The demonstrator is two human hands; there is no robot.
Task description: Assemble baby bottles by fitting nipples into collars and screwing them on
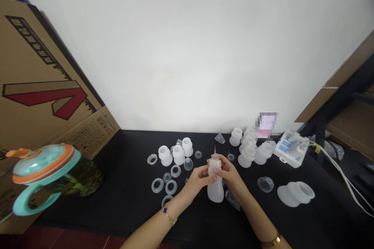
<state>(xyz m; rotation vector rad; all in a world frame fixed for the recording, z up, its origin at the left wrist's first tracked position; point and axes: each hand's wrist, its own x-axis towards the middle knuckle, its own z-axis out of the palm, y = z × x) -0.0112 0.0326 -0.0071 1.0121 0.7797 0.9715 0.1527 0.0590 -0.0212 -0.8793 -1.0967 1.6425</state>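
Note:
A translucent white plastic bottle (215, 190) stands upright on the black table (125, 186), with a thin pointed tip at its top. My left hand (197, 183) grips its upper part from the left, fingers wrapped round it. My right hand (230, 177) is closed around the bottle's neck and cap from the right. Loose plastic rings (157, 185) and small white bottle parts (175, 155) lie to the left of my hands.
A teal and orange lidded jug (46, 179) stands at the left, in front of a large cardboard box (43, 93). More white bottles (248, 149), a white power strip (290, 148) with cables, a clear cap (265, 184) and a lying wide bottle (295, 193) sit to the right.

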